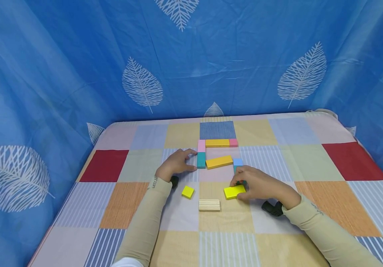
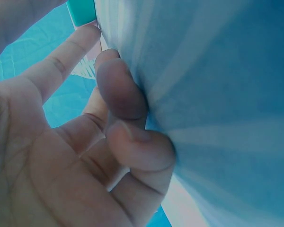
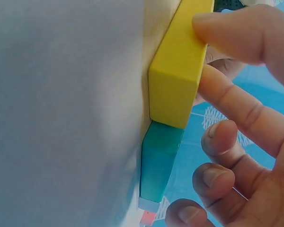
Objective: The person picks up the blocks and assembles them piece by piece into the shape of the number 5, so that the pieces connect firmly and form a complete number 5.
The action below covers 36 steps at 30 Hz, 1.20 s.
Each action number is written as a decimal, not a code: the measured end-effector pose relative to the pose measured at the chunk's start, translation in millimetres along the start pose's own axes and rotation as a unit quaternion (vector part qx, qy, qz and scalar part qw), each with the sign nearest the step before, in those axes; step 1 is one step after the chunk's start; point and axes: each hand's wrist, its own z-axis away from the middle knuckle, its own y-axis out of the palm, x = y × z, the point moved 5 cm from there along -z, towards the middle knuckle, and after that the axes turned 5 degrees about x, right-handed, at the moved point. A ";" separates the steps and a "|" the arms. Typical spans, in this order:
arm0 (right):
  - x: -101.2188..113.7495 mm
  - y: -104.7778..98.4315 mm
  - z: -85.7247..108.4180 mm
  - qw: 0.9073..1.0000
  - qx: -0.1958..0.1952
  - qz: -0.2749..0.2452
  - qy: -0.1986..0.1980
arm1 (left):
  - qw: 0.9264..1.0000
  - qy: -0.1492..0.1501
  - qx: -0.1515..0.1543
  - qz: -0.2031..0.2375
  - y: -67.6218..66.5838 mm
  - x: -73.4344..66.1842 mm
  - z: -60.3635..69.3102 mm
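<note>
My right hand pinches a yellow rectangular block between thumb and index finger; its other fingers are bent. In the right wrist view, a teal block lies just beyond the yellow one, with a light blue block behind it. My left hand rests on the cloth, thumb and index finger spread beside a teal block at the left of the block outline. Past this teal block stands a pale pink block. An orange-yellow block lies slightly slanted between the two sides.
An orange-yellow block and a pink block form the far row. Nearer to me lie a small yellow square block and a ribbed plain wood block. A patchwork cloth covers the table; a blue curtain hangs behind.
</note>
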 end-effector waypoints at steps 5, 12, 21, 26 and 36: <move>0.0 -0.2 -0.3 1.000 -0.001 0.005 0.000 | 1.000 0.003 -0.001 0.000 -0.1 0.2 -0.3; 0.7 -0.3 0.1 1.000 -0.003 0.002 -0.004 | 1.000 0.005 -0.002 0.000 -0.8 -0.7 1.1; 1.4 -0.9 0.3 1.000 -0.004 0.005 -0.002 | 1.000 0.003 -0.001 0.006 -1.0 -0.8 1.7; 2.1 -1.1 0.3 1.000 -0.004 0.004 -0.003 | 1.000 0.002 0.000 0.007 -0.3 -0.7 1.5; 4.8 -1.1 0.1 1.000 -0.025 -0.004 -0.004 | 1.000 -0.003 -0.002 0.004 -0.4 -1.7 1.8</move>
